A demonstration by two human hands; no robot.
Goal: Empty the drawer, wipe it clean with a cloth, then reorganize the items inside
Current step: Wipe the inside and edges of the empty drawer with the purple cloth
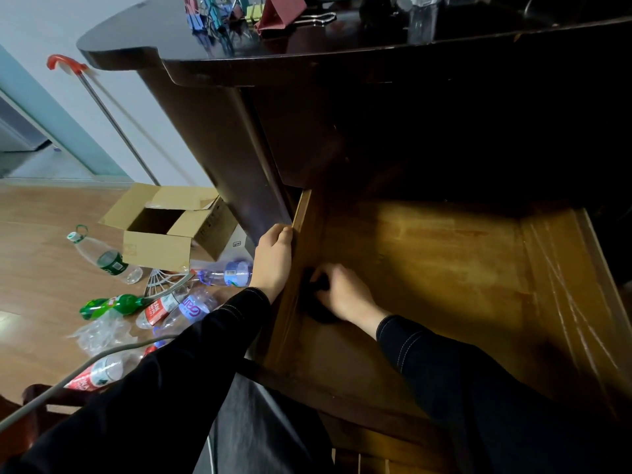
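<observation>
two hands — left hand [273, 258] grips the drawer [427, 268] wall, right hand [345, 292] clutches a dark cloth [316, 284].

Single view, head-worn, wide-angle; straight lines bow toward the frame edges. Camera sits above the front edge of the open drawer [427, 261], facing forward and steeply down into it, close in. Drawer fills centre and right. Dark table [342, 39] top runs beyond the drawer, upper frame. Floor [41, 268] shows left of the drawer.

Dark cloth [317, 284], perhaps, mostly under right hand [345, 297]
</observation>
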